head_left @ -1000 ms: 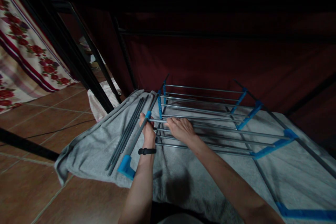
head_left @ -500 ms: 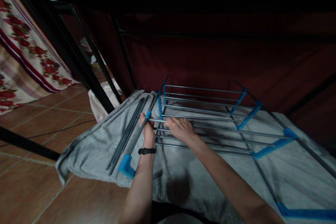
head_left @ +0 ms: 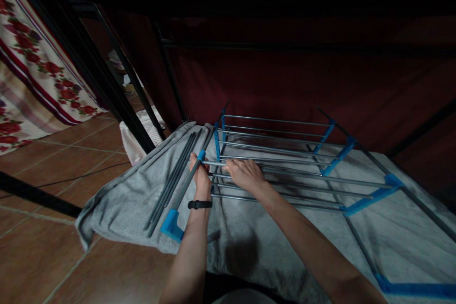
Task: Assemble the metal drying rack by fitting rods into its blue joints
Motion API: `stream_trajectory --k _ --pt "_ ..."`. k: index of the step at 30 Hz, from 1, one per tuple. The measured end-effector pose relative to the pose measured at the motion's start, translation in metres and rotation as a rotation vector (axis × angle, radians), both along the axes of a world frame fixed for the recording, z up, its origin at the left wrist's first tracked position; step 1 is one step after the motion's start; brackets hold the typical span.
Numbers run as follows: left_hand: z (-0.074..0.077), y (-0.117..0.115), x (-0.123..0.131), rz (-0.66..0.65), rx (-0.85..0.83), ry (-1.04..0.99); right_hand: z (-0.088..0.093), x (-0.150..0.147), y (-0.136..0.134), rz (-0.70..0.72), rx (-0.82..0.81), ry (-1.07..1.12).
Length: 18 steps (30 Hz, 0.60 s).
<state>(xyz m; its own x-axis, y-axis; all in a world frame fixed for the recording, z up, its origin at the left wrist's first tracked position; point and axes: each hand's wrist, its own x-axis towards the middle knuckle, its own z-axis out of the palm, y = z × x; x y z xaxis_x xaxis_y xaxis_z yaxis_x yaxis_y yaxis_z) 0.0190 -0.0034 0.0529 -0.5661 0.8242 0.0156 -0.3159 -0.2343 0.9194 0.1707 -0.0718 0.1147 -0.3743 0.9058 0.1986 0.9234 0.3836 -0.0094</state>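
A rack of thin metal rods (head_left: 285, 152) joined by blue plastic connectors (head_left: 338, 156) lies on a grey towel (head_left: 117, 199) spread over the floor. My left hand (head_left: 200, 175), with a black band on its wrist, is closed around the rack's grey side tube (head_left: 181, 190) close to a small blue joint (head_left: 201, 155). My right hand (head_left: 244, 175) is closed over one of the rack's cross rods just to the right of that joint. A blue end piece (head_left: 170, 226) caps the near end of the side tube.
Several loose dark rods (head_left: 171, 180) lie on the towel left of the rack. Brown floor tiles (head_left: 53, 256) stretch to the left. A black bed frame leg (head_left: 107, 90), a floral cloth (head_left: 32, 66) and a dark red fabric wall (head_left: 302, 85) stand behind.
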Motion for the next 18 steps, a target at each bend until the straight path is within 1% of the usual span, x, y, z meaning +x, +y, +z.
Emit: stream_trajectory --k 6,14,18 --pt "0.001 -0.001 0.001 0.009 0.001 -0.001 0.008 -0.001 0.0 -0.005 -0.052 0.008" --pt "-0.002 0.003 0.0 0.014 -0.016 -0.046 0.017 0.001 0.0 0.005 -0.096 0.02" --pt "-0.003 0.003 0.0 0.023 0.01 -0.012 0.021 0.002 0.003 0.009 -0.139 0.038"
